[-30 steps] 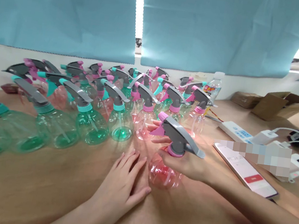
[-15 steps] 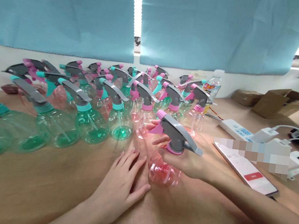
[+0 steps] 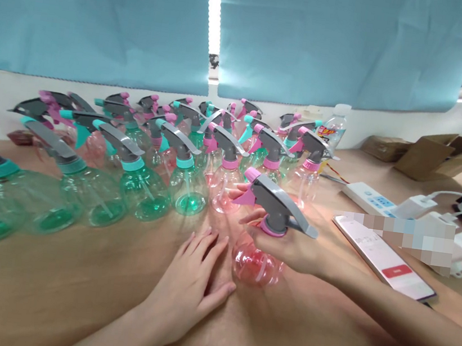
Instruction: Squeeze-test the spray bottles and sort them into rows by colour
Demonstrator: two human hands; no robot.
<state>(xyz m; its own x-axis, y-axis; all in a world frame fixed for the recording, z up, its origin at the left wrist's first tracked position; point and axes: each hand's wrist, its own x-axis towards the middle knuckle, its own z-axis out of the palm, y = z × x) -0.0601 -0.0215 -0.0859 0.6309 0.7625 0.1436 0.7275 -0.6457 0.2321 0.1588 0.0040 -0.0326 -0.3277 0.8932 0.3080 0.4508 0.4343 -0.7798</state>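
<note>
Steady the round, clear pink plastic spray bottle (image 3: pixel 256 266) on the brown wooden desk (image 3: pixel 72 282) with right-hand fingers (image 3: pixel 251 216) curled around its shoulder, keeping clear of the loosely spread left-hand fingers (image 3: pixel 215 254) just beside.

Strip light (image 3: pixel 213 12) glares white; edges stretch, perhaps slightly blurred.

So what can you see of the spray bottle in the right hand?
The bottle is round, see-through pink and plastic-looking, with a pale tube inside, a pink collar, and a grey head with pink nozzle and trigger. It is roughly upright, seemingly on the table, nozzle pointing left. The right hand holds its upper part.
</note>
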